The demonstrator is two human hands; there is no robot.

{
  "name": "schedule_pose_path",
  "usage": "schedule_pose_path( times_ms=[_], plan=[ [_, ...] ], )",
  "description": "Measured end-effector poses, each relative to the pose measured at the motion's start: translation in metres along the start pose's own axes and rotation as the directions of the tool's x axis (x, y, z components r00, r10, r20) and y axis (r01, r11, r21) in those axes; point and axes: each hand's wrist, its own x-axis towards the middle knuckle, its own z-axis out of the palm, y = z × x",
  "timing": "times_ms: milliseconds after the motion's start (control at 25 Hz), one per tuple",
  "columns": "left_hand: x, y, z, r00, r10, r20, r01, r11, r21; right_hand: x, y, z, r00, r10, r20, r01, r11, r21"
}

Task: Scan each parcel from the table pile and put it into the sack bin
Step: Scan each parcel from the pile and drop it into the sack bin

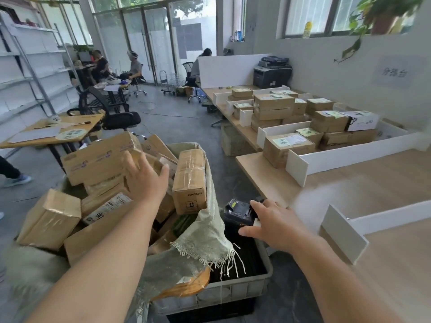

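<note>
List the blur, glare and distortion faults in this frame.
Head view: wide-angle bend tilts the shelves; the windows are blown out; a pale haze smears the table beside the right hand; the lower-left corner is soft; the left hand and the scanner look sharp.

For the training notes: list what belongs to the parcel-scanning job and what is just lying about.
Job: left hand; right hand holding the scanner; sack; parcels in the sack; parcel pile.
Lying about: printer; office chair; shelves; potted plant.
</note>
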Motion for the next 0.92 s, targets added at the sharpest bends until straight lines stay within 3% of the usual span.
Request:
schedule_pose_path(
  times_ms=[200, 600, 920],
  plan=[
    [-0.016, 0.021, 0.02, 0.978, 0.196, 0.073, -0.182, 0.968, -0.172, -0.013, -0.001, 0.015, 0.994, 0.112, -0.005, -0.112, 0.994, 0.016],
    [-0.104, 0.098, 0.048, 0.868, 0.463, 0.177, -0.359, 0.834, -0.42, -0.11, 0.056, 0.027, 0.926, 0.371, -0.065, -0.363, 0.926, 0.105],
    [-0.278, 0.19, 0.033, 0.668, 0.667, 0.33, -0.411, 0.7, -0.584, -0.274, 0.122, 0.036, 0.797, 0.589, -0.134, -0.573, 0.808, 0.137]
  ],
)
